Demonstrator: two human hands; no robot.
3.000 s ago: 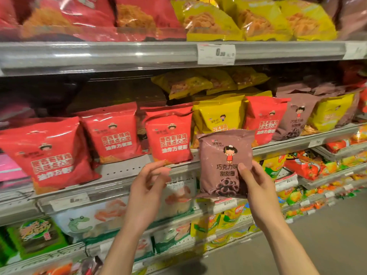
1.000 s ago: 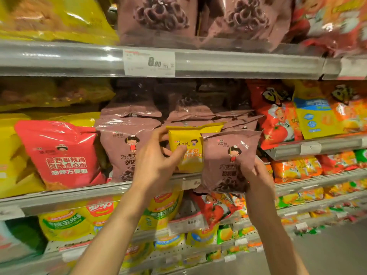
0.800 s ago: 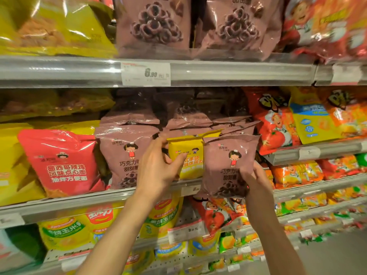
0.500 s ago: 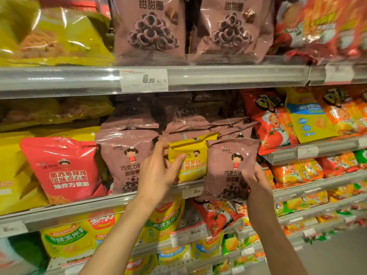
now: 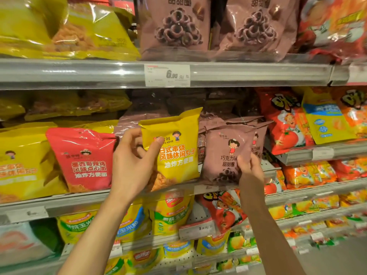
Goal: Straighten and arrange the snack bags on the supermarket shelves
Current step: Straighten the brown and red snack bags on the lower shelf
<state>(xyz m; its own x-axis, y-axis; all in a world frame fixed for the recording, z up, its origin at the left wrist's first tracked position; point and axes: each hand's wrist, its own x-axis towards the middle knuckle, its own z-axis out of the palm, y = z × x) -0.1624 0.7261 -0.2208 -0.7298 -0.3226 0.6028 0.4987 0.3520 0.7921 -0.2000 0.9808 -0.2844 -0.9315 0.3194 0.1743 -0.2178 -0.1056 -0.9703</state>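
Note:
My left hand [image 5: 131, 163] grips a yellow snack bag [image 5: 176, 147] by its left edge, thumb on the front, and holds it upright in front of the middle shelf [image 5: 79, 199]. My right hand [image 5: 248, 165] holds a mauve chocolate-ring bag [image 5: 224, 147] at its lower right corner. That bag stands at the shelf's front edge, right beside the yellow one. More mauve bags [image 5: 256, 133] stand behind it. A red bag [image 5: 85, 161] is left of my left hand.
Large mauve bags [image 5: 174, 26] and yellow bags [image 5: 79, 32] fill the top shelf above a price tag [image 5: 166, 75]. Orange tomato-flavour bags [image 5: 288, 124] stand to the right. Lower shelves hold yellow corn-snack bags [image 5: 172, 217]. Grey aisle floor [image 5: 341, 261] shows at bottom right.
My left hand has pulled the yellow bag out from among the mauve bags, forward and up. My right hand has set the mauve bag's base at the shelf edge. The camera moved closer.

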